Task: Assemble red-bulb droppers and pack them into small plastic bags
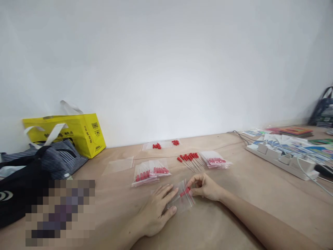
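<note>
A small clear zip bag (184, 205) lies at the near middle of the table. Across its left part rests my left hand (157, 207), palm down with the fingers spread. At the bag's mouth, my right hand (204, 187) pinches red-tipped pieces (185, 192) between thumb and fingers; how many is unclear. Just beyond, several red-headed sticks (191, 161) lie fanned out loose. Filled bags of red-tipped sticks sit on both sides, one group to the left (143, 173) and another (215, 160) to the right.
Farther back lies a flat clear bag with red pieces (156, 146). An empty-looking clear bag (119, 165) is at left. Yellow (93, 135) and striped bags (61, 158) stand left. A power strip (281, 161) with cables and papers (317, 147) occupies the right.
</note>
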Demonstrator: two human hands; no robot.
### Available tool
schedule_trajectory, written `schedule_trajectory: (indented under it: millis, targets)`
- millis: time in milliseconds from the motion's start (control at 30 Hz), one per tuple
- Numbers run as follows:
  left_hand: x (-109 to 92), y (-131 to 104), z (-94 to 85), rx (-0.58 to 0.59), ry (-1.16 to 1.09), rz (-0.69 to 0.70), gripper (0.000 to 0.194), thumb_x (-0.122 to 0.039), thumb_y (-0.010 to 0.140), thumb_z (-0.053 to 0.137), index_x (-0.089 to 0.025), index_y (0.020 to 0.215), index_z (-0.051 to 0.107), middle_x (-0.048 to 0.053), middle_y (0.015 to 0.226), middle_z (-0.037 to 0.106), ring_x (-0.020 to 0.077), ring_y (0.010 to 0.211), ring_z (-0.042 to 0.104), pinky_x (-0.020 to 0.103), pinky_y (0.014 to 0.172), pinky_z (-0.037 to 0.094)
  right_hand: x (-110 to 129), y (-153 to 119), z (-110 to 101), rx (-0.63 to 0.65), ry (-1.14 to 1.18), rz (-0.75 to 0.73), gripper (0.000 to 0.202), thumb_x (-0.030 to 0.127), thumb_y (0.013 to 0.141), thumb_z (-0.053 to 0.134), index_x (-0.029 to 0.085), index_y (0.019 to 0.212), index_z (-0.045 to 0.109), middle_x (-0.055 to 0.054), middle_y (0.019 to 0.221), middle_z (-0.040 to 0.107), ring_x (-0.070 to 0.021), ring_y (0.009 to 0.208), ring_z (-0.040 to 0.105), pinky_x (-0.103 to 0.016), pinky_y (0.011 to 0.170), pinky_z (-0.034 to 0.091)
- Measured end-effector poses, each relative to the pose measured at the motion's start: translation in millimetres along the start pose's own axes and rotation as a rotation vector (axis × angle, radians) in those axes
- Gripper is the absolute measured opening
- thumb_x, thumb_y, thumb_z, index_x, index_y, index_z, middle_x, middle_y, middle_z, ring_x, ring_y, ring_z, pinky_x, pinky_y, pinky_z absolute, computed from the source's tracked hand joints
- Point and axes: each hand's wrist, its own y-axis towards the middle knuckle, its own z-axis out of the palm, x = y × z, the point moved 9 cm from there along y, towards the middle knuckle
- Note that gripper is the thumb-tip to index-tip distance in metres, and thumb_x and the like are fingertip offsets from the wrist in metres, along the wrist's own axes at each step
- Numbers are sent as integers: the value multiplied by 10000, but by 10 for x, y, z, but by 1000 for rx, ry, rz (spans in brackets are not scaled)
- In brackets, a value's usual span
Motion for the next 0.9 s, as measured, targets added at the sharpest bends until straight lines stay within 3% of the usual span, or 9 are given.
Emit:
schedule_trajectory:
  millis: [133,267,367,467,567,667,733,900]
  targets:
    - [19,9,31,2,8,12,494,-460,861,343,-297,1320,261,46,1381,298,259,1258,237,484,1016,221,105,14,151,66,93,-60,265,311,537,731,158,655,550,48,570,557,-46,461,436,-179,471,354]
    - [17,14,31,-14,15,3,489,-458,855,360,-293,1310,293,53,1369,321,267,1245,262,484,1002,253,92,67,264,81,120,-58,353,313,441,774,154,618,513,36,607,579,-73,535,494,-197,525,385]
    - [-1,-4,-79,-128,18,19,436,-441,844,396,-286,1252,398,51,1312,407,263,1202,336,477,992,273,23,83,264,93,76,-17,372,306,406,785,151,604,511,47,560,557,-64,490,469,-181,472,356]
    - [34,-65,-179,-222,-12,26,355,-400,834,429,-266,1153,506,46,1201,513,239,1113,442,431,955,344,-36,88,148,94,6,30,299,303,493,745,147,639,535,41,555,556,-56,454,444,-170,429,324]
    - [108,-127,-179,-198,-69,7,341,-375,807,473,-262,1123,532,40,1182,532,226,1067,491,379,911,402,29,171,-159,-69,-221,5,148,268,629,634,146,667,558,10,612,594,-75,486,480,-184,456,351]
    - [151,-157,-150,-140,-92,-25,353,-366,799,487,-270,1136,528,35,1219,512,228,1098,473,383,931,384,230,348,-417,-292,-669,-40,56,176,693,529,161,698,583,-10,736,639,-113,660,564,-201,597,402]
    - [152,-155,-140,-116,-105,-42,356,-365,799,487,-268,1139,529,36,1233,503,228,1114,461,388,942,373,290,526,-453,-355,-886,10,132,155,723,484,184,784,597,-14,850,648,-130,802,577,-209,689,400]
    - [139,-139,-149,-104,-145,-59,344,-373,825,453,-275,1147,526,27,1261,480,222,1136,441,397,958,356,218,923,-354,-408,-1042,177,215,179,757,456,138,934,570,-141,969,614,-239,917,566,-305,710,402]
